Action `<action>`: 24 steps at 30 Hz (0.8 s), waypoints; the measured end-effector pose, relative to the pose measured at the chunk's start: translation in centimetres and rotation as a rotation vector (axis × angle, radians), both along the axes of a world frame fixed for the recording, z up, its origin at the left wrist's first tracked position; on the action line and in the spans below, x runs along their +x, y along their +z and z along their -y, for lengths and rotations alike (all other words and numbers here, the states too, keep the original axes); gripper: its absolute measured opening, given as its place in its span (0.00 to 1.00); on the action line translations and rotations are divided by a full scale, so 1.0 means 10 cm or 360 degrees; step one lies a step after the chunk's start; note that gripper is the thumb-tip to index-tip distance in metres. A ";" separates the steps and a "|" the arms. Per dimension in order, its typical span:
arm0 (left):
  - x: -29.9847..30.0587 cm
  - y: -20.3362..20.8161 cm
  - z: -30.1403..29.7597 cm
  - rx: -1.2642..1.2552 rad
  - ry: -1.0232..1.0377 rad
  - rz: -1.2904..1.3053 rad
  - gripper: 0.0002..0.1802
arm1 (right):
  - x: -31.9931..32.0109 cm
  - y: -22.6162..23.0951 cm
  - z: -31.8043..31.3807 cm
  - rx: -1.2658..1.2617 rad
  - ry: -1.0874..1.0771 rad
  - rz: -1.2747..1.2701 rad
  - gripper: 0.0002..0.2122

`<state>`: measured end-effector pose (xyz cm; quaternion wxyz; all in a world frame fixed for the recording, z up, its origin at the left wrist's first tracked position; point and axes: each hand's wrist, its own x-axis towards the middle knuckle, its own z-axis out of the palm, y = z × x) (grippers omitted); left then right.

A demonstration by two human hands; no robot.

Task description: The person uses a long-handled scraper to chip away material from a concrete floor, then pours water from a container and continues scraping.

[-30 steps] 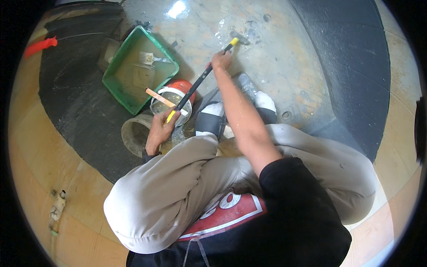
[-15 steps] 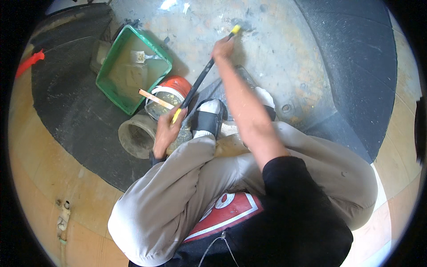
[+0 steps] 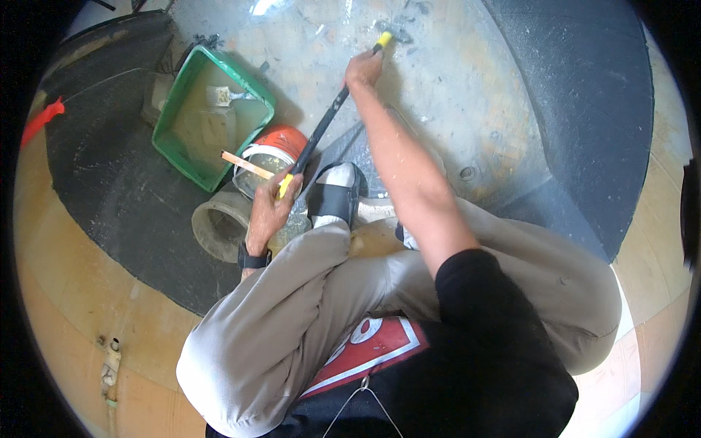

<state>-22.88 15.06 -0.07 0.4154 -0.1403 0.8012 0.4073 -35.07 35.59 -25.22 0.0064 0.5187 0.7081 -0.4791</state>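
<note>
Both my hands grip a long-handled scraper [image 3: 326, 123] with a black shaft and yellow ends. My left hand [image 3: 270, 210], wearing a dark wristband, is wrapped round the near yellow end. Farther up the shaft, close to the far yellow collar, my right hand [image 3: 363, 70] is closed. The scraper's head rests on the worn grey floor [image 3: 453, 87], among small dark flakes; its blade is blurred. Just beyond my left hand stands an orange-red bucket [image 3: 283, 136], with a flat wooden stick [image 3: 248, 165] leaning across its rim.
At the left, a green tray [image 3: 181, 166] holds murky liquid and a wide brush [image 3: 218, 95]. A grey cylindrical container [image 3: 219, 228] lies near my left wrist. Black sheeting [image 3: 599, 109] borders the floor on both sides. My sandalled foot [image 3: 332, 197] is between my arms.
The scraper and both hands have moved slightly away from me. My right foot has drawn back toward me and is now mostly hidden. The view has shifted a little.
</note>
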 end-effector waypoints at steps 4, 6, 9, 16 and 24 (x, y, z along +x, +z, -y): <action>0.03 0.02 -0.11 -0.0020 -0.0052 0.0013 0.26 | -0.13 0.10 -0.31 -0.0441 -0.0115 0.0142 0.16; 0.16 0.15 -0.01 -0.0068 0.0056 0.0096 0.25 | 0.08 0.07 0.04 -0.0148 0.0014 0.0164 0.16; 0.26 0.27 0.06 -0.0150 0.0178 0.0222 0.25 | 0.15 0.21 0.23 -0.0048 0.0057 0.0149 0.15; 0.00 0.18 -0.09 -0.0127 -0.0001 0.0028 0.26 | -0.34 0.69 -0.12 -0.0748 -0.0164 0.0251 0.15; 0.14 0.16 0.12 -0.0055 -0.0024 0.0027 0.25 | 0.12 0.29 0.15 -0.0067 -0.0059 0.0111 0.12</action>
